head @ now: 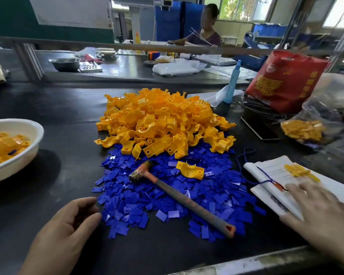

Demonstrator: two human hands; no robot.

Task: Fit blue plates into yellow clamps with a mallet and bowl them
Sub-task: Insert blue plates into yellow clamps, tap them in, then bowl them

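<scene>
A big heap of yellow clamps (159, 122) lies mid-table, and in front of it spreads a layer of small blue plates (167, 197). One single yellow clamp (190, 169) sits on the plates. Across the plates lies the mallet (179, 197), head at the upper left, grey handle pointing toward me. The white bowl (31, 133) at the far left holds several yellow clamps. My left hand (64, 235) rests on the dark table beside the plates, fingers loosely curled, holding nothing. My right hand (324, 217) lies flat with spread fingers on an open notebook (270, 173).
A few yellow clamps (300, 171) lie on the notebook. A clear bag of clamps (304, 130), a red bag (286, 80), a blue bottle (233, 80) and a phone (260, 126) crowd the right side. Across the far bench a person sits. A metal bowl (65, 63) stands there.
</scene>
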